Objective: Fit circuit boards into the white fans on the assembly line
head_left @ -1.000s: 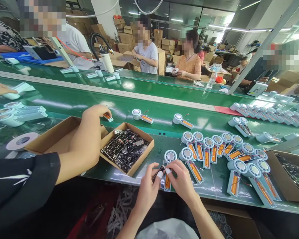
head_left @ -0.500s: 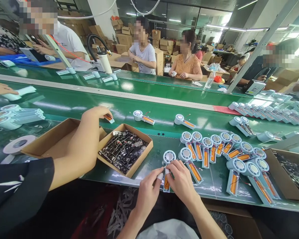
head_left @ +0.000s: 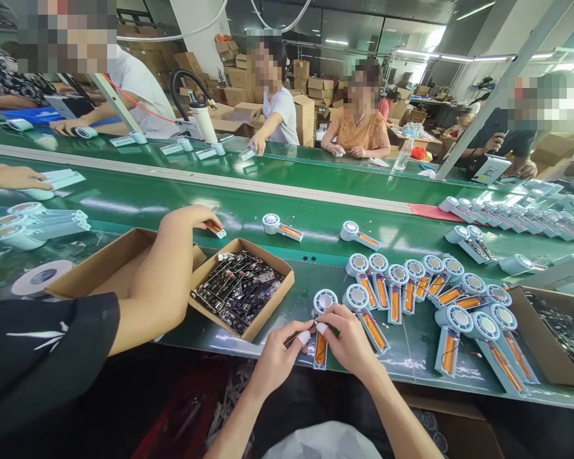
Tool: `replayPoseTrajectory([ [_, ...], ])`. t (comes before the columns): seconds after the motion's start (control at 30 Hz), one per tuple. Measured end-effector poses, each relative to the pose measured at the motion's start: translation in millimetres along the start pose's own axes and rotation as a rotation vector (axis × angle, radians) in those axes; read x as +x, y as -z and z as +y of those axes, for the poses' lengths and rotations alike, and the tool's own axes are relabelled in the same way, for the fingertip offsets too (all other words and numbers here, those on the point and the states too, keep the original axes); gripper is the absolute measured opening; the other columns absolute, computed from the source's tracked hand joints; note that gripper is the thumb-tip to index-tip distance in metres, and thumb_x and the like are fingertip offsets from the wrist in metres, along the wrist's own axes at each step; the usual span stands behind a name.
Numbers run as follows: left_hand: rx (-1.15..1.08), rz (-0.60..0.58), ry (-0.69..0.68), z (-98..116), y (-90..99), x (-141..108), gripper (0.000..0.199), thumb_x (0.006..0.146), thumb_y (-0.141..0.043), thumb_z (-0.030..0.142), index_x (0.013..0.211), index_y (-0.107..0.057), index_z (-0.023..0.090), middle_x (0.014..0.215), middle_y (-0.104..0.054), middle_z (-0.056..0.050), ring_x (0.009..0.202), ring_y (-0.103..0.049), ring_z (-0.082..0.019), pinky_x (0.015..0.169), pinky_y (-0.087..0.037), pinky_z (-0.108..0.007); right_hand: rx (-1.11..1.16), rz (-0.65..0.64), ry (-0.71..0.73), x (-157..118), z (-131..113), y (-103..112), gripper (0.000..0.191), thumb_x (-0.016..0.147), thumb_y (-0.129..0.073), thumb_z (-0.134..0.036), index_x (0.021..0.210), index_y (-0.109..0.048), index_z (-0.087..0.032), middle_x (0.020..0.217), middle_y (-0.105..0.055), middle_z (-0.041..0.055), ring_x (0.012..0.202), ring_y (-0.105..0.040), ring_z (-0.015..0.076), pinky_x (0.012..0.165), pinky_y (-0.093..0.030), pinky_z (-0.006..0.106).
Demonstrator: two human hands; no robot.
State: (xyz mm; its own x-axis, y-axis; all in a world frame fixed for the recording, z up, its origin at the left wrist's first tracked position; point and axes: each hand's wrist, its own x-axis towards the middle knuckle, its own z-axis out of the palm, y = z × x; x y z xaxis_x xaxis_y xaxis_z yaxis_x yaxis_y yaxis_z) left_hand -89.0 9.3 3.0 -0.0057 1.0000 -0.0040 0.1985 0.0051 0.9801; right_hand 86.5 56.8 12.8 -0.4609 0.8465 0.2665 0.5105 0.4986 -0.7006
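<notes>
Right in front of me lies a light-blue handheld fan (head_left: 325, 301), its round head away from me and its open handle showing an orange strip. Over the handle, my left hand (head_left: 282, 354) is closed on a thin dark circuit board (head_left: 293, 339), mostly hidden by the fingers. My right hand (head_left: 349, 338) pinches at the board's upper end, its fingertips meeting those of the left; what they grip there is too small to make out. White covers wrap some fingertips. Beside the right hand lies another open fan (head_left: 356, 296).
An open carton of dark circuit boards (head_left: 242, 287) stands at left, a co-worker's arm (head_left: 167, 268) reaching past it. Several open fans (head_left: 414, 271) crowd the right, beside another carton (head_left: 550, 338). Two fans lie on the green belt (head_left: 220, 191) ahead.
My left hand has turned, and the dark board now shows in its fingers. My fingertips stay together above the handle. The belt's fans have shifted slightly right; a co-worker opposite reaches forward.
</notes>
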Motion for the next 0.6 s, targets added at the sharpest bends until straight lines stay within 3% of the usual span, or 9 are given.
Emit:
replayPoseTrajectory([
  [0.13,0.03,-0.022,0.015,-3.3,4.0,-1.0,0.029,0.09,-0.054,0.036,0.106,-0.072,0.02,0.095,-0.078,-0.006,0.064,-0.07,-0.017,0.067,-0.059,-0.029,0.099,-0.008,-0.011,-3.0,-0.3,7.4,0.023,0.095,-0.053,-0.013,0.104,-0.072,-0.022,0.097,-0.068,0.0062,0.092,-0.065,0.0206,0.081,-0.054,0.032],
  [0.3,0.217,0.005,0.014,-9.7,7.9,-7.1,0.04,0.093,-0.045,0.026,0.13,-0.059,0.023,0.089,-0.078,-0.003,0.068,-0.073,-0.018,0.073,-0.059,-0.031,0.126,-0.049,-0.006,-18.6,5.7,22.6,0.039,0.093,-0.047,-0.008,0.122,-0.066,-0.025,0.112,-0.065,0.0071,0.103,-0.063,0.02,0.092,-0.053,0.035],
  [0.4,0.317,-0.002,-0.044,-12.9,4.7,-8.8,0.045,0.093,-0.04,0.021,0.134,-0.058,0.024,0.098,-0.078,-0.004,0.081,-0.074,-0.02,0.079,-0.059,-0.033,0.107,-0.077,0.011,-25.3,6.7,16.6,0.033,0.094,-0.05,-0.012,0.115,-0.07,-0.026,0.104,-0.063,0.0064,0.094,-0.063,0.0188,0.085,-0.054,0.032],
  [0.5,0.438,0.009,-0.161,-14.2,-0.9,-8.2,0.052,0.09,-0.037,0.011,0.135,-0.058,0.025,0.116,-0.074,-0.006,0.108,-0.07,-0.021,0.094,-0.056,-0.035,0.205,0.033,-0.005,-23.3,7.3,4.6,0.024,0.095,-0.052,-0.019,0.099,-0.075,-0.023,0.097,-0.065,0.0072,0.089,-0.065,0.0191,0.08,-0.054,0.032],
  [0.6,0.622,-0.011,-0.183,-11.8,-5.0,-9.0,0.059,0.088,-0.034,0.004,0.137,-0.058,0.026,0.106,-0.072,-0.007,0.1,-0.072,-0.022,0.085,-0.058,-0.032,0.457,0.114,-0.135,-16.3,8.1,-4.2,0.018,0.093,-0.059,-0.03,0.093,-0.074,-0.021,0.1,-0.071,0.0081,0.092,-0.068,0.0211,0.077,-0.056,0.031],
])
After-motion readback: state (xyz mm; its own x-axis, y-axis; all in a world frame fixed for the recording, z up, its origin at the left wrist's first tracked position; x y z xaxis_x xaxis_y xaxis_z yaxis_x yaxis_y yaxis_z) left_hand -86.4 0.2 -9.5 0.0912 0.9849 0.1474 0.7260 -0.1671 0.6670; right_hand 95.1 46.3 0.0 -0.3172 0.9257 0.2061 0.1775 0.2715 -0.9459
